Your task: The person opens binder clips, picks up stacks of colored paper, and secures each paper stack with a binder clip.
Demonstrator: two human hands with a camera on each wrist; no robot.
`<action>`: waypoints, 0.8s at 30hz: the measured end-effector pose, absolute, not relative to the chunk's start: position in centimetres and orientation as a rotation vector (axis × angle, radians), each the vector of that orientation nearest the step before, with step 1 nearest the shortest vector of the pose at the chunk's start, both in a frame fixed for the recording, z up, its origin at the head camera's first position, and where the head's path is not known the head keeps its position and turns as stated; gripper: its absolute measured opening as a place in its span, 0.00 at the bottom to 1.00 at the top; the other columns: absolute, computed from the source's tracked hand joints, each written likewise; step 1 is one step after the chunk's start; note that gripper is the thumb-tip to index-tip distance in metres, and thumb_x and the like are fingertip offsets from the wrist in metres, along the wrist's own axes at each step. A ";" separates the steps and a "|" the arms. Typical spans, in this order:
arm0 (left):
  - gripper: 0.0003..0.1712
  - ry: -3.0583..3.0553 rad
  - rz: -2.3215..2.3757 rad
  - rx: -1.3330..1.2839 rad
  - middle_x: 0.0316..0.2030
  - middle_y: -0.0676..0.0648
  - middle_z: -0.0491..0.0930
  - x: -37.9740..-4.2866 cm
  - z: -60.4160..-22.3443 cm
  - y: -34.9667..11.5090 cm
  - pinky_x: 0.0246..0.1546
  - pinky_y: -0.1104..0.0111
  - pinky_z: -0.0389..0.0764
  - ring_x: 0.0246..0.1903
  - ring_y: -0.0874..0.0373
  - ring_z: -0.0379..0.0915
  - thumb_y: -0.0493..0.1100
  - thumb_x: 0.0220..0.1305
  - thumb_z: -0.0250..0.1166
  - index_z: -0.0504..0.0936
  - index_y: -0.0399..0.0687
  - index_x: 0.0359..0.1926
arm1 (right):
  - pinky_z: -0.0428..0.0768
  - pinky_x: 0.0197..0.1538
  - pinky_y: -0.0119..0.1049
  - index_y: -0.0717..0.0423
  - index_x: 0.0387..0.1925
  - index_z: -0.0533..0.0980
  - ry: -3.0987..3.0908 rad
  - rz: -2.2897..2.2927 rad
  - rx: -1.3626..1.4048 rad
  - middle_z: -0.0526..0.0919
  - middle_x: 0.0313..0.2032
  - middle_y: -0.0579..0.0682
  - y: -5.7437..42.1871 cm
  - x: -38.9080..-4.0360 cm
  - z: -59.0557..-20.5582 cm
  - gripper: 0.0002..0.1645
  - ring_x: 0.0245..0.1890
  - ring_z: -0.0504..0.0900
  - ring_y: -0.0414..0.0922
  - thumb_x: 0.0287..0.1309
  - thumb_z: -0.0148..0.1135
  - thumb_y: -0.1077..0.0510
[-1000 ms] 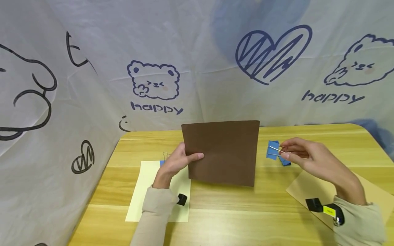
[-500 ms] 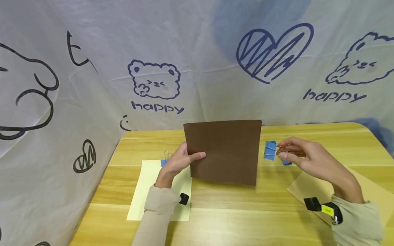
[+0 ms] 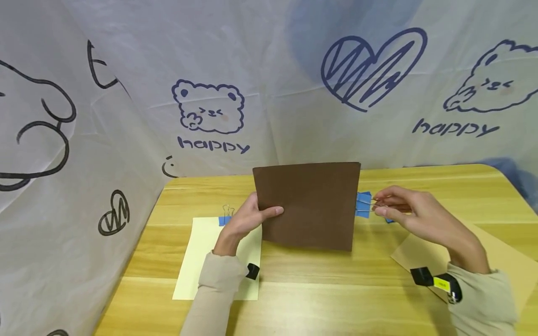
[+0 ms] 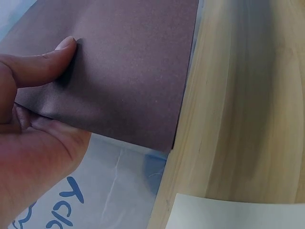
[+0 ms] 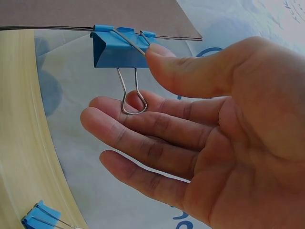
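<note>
My left hand (image 3: pixel 245 221) grips a stack of dark brown paper (image 3: pixel 315 205) by its left edge, thumb on the front and the other fingers behind. The stack stands raised above the table. At its right edge sits a blue binder clip (image 5: pixel 116 52), its mouth at the paper's edge in the right wrist view. My right hand (image 3: pixel 414 210) holds that clip by its wire handles, thumb against one handle and fingertips at the other. Seen from the left wrist, the thumb (image 4: pixel 47 64) presses on the brown surface.
On the left lies a pale yellow sheet (image 3: pixel 199 261) with a blue binder clip (image 3: pixel 224 220) at its top edge. A tan sheet (image 3: pixel 479 261) lies under the right forearm. Another blue clip (image 5: pixel 40 217) rests on the wooden table (image 3: pixel 336 298). A printed cloth (image 3: pixel 286 84) hangs behind.
My right hand has moved left with the blue binder clip, from beside the brown paper to its right edge. The left hand and paper have shifted slightly right.
</note>
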State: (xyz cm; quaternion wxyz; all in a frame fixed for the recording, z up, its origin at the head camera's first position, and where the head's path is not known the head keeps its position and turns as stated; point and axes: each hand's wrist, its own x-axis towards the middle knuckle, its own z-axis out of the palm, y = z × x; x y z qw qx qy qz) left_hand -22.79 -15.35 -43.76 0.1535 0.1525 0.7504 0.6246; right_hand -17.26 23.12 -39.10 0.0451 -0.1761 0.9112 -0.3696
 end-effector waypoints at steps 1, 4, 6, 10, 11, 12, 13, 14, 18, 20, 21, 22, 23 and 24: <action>0.19 2.150 1.793 0.432 0.49 0.44 0.81 -22.8 -43.7 -15.4 0.53 0.61 0.77 0.48 0.54 0.78 0.34 0.68 0.68 0.75 0.38 0.58 | 0.81 0.49 0.40 0.56 0.60 0.76 2.783 -1.128 -0.545 0.86 0.52 0.50 23.0 -17.3 -39.1 0.21 0.51 0.85 0.51 0.73 0.61 0.49; 0.18 2.150 1.802 0.416 0.48 0.44 0.82 -22.6 -43.6 -15.5 0.53 0.61 0.77 0.48 0.54 0.78 0.33 0.68 0.67 0.76 0.38 0.57 | 0.81 0.49 0.39 0.56 0.59 0.77 2.787 -1.132 -0.571 0.87 0.51 0.49 22.7 -17.4 -39.1 0.20 0.50 0.85 0.50 0.74 0.61 0.49; 0.19 2.152 1.804 0.409 0.49 0.44 0.82 -22.5 -43.5 -15.5 0.53 0.61 0.77 0.48 0.54 0.78 0.33 0.68 0.67 0.76 0.38 0.57 | 0.81 0.49 0.39 0.56 0.58 0.77 2.794 -1.129 -0.583 0.87 0.50 0.48 22.5 -17.5 -39.1 0.20 0.50 0.85 0.49 0.74 0.61 0.50; 0.20 2.150 1.801 0.402 0.50 0.43 0.81 -22.5 -43.5 -15.4 0.54 0.60 0.77 0.48 0.53 0.78 0.33 0.68 0.68 0.75 0.38 0.58 | 0.81 0.51 0.42 0.56 0.58 0.78 2.799 -1.130 -0.577 0.87 0.50 0.48 22.2 -17.5 -39.1 0.19 0.50 0.85 0.49 0.74 0.61 0.49; 0.19 2.146 1.800 0.396 0.50 0.43 0.81 -22.6 -43.6 -15.3 0.54 0.60 0.77 0.48 0.53 0.79 0.33 0.68 0.68 0.75 0.38 0.58 | 0.81 0.51 0.43 0.56 0.57 0.78 2.798 -1.131 -0.575 0.87 0.50 0.48 22.2 -17.4 -39.1 0.19 0.50 0.85 0.50 0.74 0.61 0.49; 0.19 2.144 1.798 0.395 0.50 0.43 0.81 -22.6 -43.6 -15.3 0.54 0.60 0.77 0.48 0.52 0.79 0.33 0.68 0.68 0.75 0.38 0.58 | 0.81 0.52 0.44 0.56 0.57 0.78 2.795 -1.132 -0.573 0.87 0.50 0.49 22.2 -17.4 -39.1 0.19 0.51 0.85 0.50 0.74 0.61 0.49; 0.19 2.142 1.797 0.393 0.50 0.43 0.81 -22.6 -43.7 -15.3 0.54 0.60 0.77 0.48 0.52 0.79 0.33 0.68 0.68 0.75 0.38 0.58 | 0.81 0.52 0.44 0.56 0.57 0.78 2.792 -1.133 -0.570 0.87 0.50 0.49 22.2 -17.4 -39.1 0.19 0.51 0.85 0.51 0.73 0.61 0.49; 0.19 2.139 1.796 0.393 0.49 0.43 0.81 -22.6 -43.7 -15.3 0.54 0.60 0.77 0.48 0.52 0.79 0.33 0.68 0.67 0.75 0.38 0.58 | 0.81 0.52 0.44 0.56 0.57 0.78 2.788 -1.133 -0.567 0.86 0.50 0.49 22.2 -17.4 -39.2 0.20 0.51 0.85 0.51 0.73 0.61 0.49; 0.19 2.129 1.798 0.411 0.49 0.43 0.81 -22.7 -43.9 -15.2 0.54 0.60 0.77 0.48 0.52 0.79 0.33 0.69 0.67 0.75 0.38 0.58 | 0.81 0.52 0.44 0.56 0.57 0.78 2.788 -1.126 -0.562 0.86 0.50 0.49 22.3 -17.3 -39.2 0.19 0.51 0.85 0.51 0.73 0.61 0.49; 0.19 2.126 1.799 0.422 0.49 0.43 0.82 -22.7 -43.9 -15.1 0.53 0.60 0.77 0.48 0.52 0.79 0.34 0.69 0.67 0.75 0.38 0.58 | 0.81 0.52 0.45 0.56 0.58 0.78 2.790 -1.122 -0.560 0.86 0.51 0.49 22.4 -17.2 -39.1 0.20 0.51 0.85 0.51 0.74 0.61 0.49; 0.19 2.124 1.799 0.427 0.49 0.43 0.82 -22.7 -43.9 -15.0 0.53 0.60 0.77 0.48 0.52 0.79 0.34 0.69 0.67 0.75 0.38 0.57 | 0.80 0.52 0.45 0.56 0.58 0.78 2.791 -1.121 -0.560 0.86 0.51 0.49 22.5 -17.2 -39.1 0.20 0.51 0.85 0.51 0.74 0.61 0.49; 0.18 2.122 1.798 0.431 0.48 0.43 0.82 -22.7 -43.9 -15.0 0.53 0.60 0.77 0.47 0.53 0.79 0.34 0.69 0.67 0.75 0.38 0.57 | 0.80 0.52 0.45 0.56 0.58 0.77 2.792 -1.119 -0.559 0.86 0.51 0.49 22.5 -17.2 -39.0 0.20 0.51 0.85 0.51 0.74 0.61 0.48; 0.18 2.122 1.797 0.430 0.48 0.43 0.81 -22.7 -43.9 -15.0 0.53 0.60 0.77 0.47 0.53 0.79 0.34 0.69 0.67 0.75 0.38 0.57 | 0.80 0.52 0.45 0.56 0.58 0.77 2.796 -1.119 -0.557 0.86 0.51 0.49 22.6 -17.2 -39.0 0.20 0.51 0.85 0.51 0.74 0.61 0.48; 0.18 2.121 1.798 0.430 0.48 0.43 0.81 -22.7 -43.9 -14.9 0.53 0.60 0.77 0.47 0.53 0.79 0.34 0.69 0.67 0.75 0.38 0.57 | 0.80 0.52 0.45 0.56 0.58 0.77 2.798 -1.121 -0.556 0.86 0.51 0.49 22.6 -17.2 -38.9 0.20 0.51 0.85 0.51 0.73 0.61 0.48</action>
